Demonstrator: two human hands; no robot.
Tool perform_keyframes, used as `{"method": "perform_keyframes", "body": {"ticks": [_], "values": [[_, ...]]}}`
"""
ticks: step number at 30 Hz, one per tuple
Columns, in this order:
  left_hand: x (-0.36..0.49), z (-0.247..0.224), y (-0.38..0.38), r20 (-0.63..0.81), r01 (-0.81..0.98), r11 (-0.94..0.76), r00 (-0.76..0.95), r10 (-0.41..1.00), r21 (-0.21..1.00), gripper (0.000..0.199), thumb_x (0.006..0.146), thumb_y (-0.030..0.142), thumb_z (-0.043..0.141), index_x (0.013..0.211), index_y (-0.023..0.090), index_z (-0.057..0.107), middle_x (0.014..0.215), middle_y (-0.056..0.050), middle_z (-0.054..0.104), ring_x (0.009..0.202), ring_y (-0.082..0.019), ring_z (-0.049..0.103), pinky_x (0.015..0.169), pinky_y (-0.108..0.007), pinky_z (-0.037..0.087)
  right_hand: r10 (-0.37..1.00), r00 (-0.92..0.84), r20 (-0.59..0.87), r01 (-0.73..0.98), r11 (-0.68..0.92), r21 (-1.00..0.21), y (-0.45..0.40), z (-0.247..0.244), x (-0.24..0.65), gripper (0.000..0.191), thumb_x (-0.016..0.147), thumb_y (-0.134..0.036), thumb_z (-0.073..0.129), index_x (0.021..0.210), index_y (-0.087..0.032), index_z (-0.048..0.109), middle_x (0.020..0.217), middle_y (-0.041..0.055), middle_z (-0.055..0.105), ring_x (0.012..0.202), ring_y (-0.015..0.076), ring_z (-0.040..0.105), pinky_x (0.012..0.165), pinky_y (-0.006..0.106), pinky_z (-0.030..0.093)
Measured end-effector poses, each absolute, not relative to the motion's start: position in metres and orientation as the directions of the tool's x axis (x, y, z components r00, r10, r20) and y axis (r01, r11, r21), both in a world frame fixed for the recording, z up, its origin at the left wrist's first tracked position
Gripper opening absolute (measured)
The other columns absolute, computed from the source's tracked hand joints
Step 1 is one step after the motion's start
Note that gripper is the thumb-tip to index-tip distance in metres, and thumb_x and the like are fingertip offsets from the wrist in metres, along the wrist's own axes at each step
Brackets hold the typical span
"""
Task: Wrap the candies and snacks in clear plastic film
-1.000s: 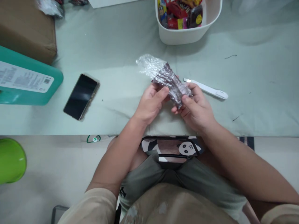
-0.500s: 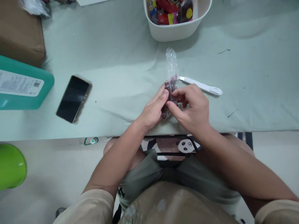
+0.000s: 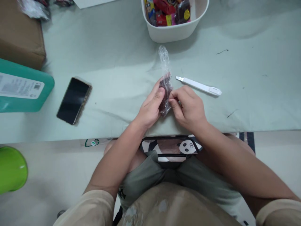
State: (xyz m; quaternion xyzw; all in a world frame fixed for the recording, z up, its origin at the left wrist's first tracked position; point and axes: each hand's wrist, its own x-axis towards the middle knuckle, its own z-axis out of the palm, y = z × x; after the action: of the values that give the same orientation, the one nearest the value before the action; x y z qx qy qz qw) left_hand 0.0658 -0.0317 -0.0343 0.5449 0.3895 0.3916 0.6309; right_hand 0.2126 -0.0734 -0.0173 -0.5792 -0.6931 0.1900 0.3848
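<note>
A dark brown, stick-shaped item (image 3: 166, 89) in clear plastic wrap stands out over the near part of the table. My left hand (image 3: 150, 108) is closed around it from the left, thumb on top. Beyond the fingers, an end of the clear plastic wrap (image 3: 164, 58) sticks up loose. From the right, my right hand (image 3: 190, 108) pinches at the wrap's side edge with thumb and forefinger. A white utility knife (image 3: 198, 86) with its blade showing lies just beyond my right hand, not touched.
A white bin (image 3: 172, 34) of packaged snacks stands at the back. To the left are a phone (image 3: 74, 100), a teal container (image 3: 44, 84) and a brown box (image 3: 21, 37). A green bin (image 3: 13, 169) is on the floor. Dark thread-like bits lie on the right.
My right hand's fingers have drawn together into a pinch at the wrap's edge. Both hands and the wrapped item sit slightly further left, with more gap to the knife.
</note>
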Motion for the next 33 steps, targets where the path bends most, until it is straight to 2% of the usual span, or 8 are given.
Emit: {"method": "perform_keyframes", "body": {"ticks": [7,11,14,19,21,24,27,33], "values": [[0.065,-0.037,-0.028,-0.109,-0.057,0.127,0.251,0.962,0.99,0.049,0.101,0.064,0.043,0.125,0.029,0.068,0.104,-0.006,0.076,0.116,-0.022,0.072,0.095,-0.039,0.061,0.928,-0.048,0.369,0.605,0.321,-0.728,-0.073,-0.019,0.213,0.032,0.108,-0.045,0.033,0.088,-0.024,0.046,0.083,0.005,0.057,0.077,0.0194,0.055,0.07,0.035,0.043],[0.054,-0.042,-0.018,-0.167,-0.103,0.187,0.175,0.97,0.977,0.054,0.103,0.066,0.034,0.122,0.027,0.066,0.114,-0.009,0.075,0.106,-0.022,0.074,0.089,-0.038,0.063,0.917,-0.089,0.39,0.577,0.366,-0.73,-0.072,-0.016,0.217,0.029,0.109,-0.042,0.034,0.088,-0.024,0.044,0.08,0.0038,0.054,0.075,0.0184,0.053,0.069,0.035,0.042],[0.039,-0.047,-0.006,-0.152,-0.099,0.168,0.152,0.977,0.981,0.064,0.099,0.074,0.028,0.117,0.026,0.067,0.123,-0.01,0.073,0.112,-0.021,0.073,0.092,-0.035,0.063,0.895,-0.207,0.396,0.549,0.441,-0.71,-0.078,-0.016,0.214,0.027,0.108,-0.037,0.034,0.088,-0.024,0.045,0.082,0.0043,0.055,0.075,0.0178,0.052,0.067,0.033,0.042],[0.025,-0.043,0.0,-0.111,-0.077,0.12,0.119,0.987,0.99,0.071,0.095,0.08,0.026,0.111,0.024,0.067,0.127,-0.01,0.072,0.12,-0.021,0.07,0.094,-0.032,0.063,0.859,-0.496,0.125,0.547,0.422,-0.723,-0.087,-0.013,0.208,0.019,0.103,-0.028,0.037,0.092,-0.022,0.051,0.088,0.0051,0.06,0.069,0.0157,0.052,0.059,0.029,0.038],[0.028,-0.038,-0.004,-0.106,-0.083,0.114,0.091,0.99,0.99,0.068,0.096,0.078,0.026,0.113,0.026,0.066,0.129,-0.008,0.072,0.12,-0.02,0.07,0.094,-0.032,0.062,0.876,-0.472,0.101,0.525,0.371,-0.766,-0.085,-0.009,0.21,0.016,0.101,-0.028,0.043,0.09,-0.022,0.053,0.084,0.004,0.06,0.068,0.0156,0.053,0.061,0.029,0.041],[0.039,-0.029,-0.013,-0.096,-0.106,0.103,0.071,0.993,0.989,0.058,0.1,0.073,0.031,0.118,0.029,0.064,0.125,-0.006,0.072,0.116,-0.019,0.073,0.092,-0.033,0.063,0.951,-0.239,0.194,0.5,0.292,-0.815,-0.079,-0.004,0.213,0.014,0.093,-0.03,0.059,0.085,-0.022,0.051,0.079,0.0019,0.058,0.067,0.0148,0.052,0.061,0.029,0.042],[0.053,-0.024,-0.021,-0.091,-0.091,0.099,0.092,0.992,0.991,0.049,0.102,0.066,0.039,0.122,0.029,0.064,0.114,-0.004,0.073,0.108,-0.02,0.076,0.086,-0.035,0.065,0.973,-0.07,0.221,0.524,0.224,-0.821,-0.074,-0.005,0.21,0.024,0.084,-0.035,0.071,0.087,-0.023,0.05,0.083,0.0021,0.059,0.07,0.016,0.054,0.06,0.03,0.042],[0.058,-0.029,-0.021,-0.113,-0.087,0.128,0.159,0.981,0.988,0.053,0.097,0.071,0.043,0.121,0.03,0.066,0.116,-0.006,0.073,0.105,-0.021,0.076,0.082,-0.035,0.064,0.97,-0.186,0.158,0.556,0.237,-0.797,-0.068,-0.009,0.212,0.028,0.095,-0.034,0.056,0.073,-0.022,0.044,0.063,-0.0014,0.052,0.059,0.0134,0.047,0.058,0.029,0.034]]}}
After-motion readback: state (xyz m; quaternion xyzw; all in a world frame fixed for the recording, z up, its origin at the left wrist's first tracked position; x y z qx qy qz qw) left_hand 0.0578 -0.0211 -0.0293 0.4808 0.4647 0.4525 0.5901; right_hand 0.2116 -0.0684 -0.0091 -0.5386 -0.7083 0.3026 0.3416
